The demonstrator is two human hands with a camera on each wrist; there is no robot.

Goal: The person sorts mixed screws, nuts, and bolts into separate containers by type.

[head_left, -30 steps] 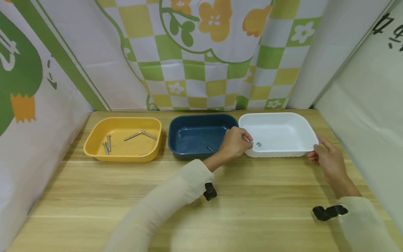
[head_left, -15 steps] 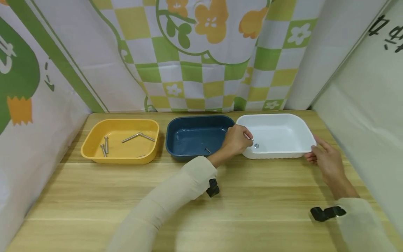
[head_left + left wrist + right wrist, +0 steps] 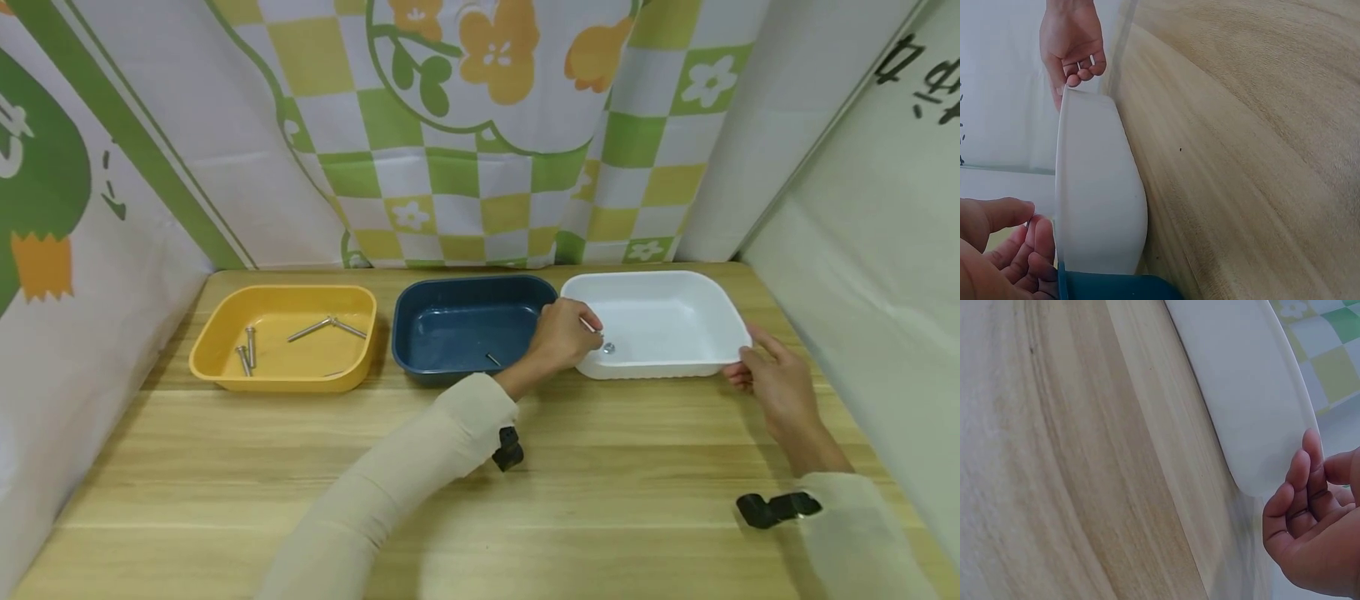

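Observation:
My left hand (image 3: 564, 335) reaches over the left end of the white tray (image 3: 660, 367). Its thumb and fingertips pinch a thin metal piece (image 3: 1029, 221), mostly hidden, so its kind cannot be told. Just beside those fingers, a small silver nut (image 3: 609, 348) lies in the white tray. At the tray's right front corner, my right hand (image 3: 780, 379) grips the rim between thumb and fingers, as the right wrist view also shows. Under my left forearm's side, the dark blue tray (image 3: 420, 372) holds a small dark screw (image 3: 492, 359).
On the left stands a yellow tray (image 3: 277, 384) with several long silver bolts (image 3: 309, 329). All three trays line up along the back of the wooden table (image 3: 600, 508). Behind them hangs a checked, flowered curtain (image 3: 465, 175); a pale wall panel (image 3: 870, 250) borders the right side.
The head view has shifted slightly. Both hands keep their places at the white tray; the metal piece in my left fingers shows less than before.

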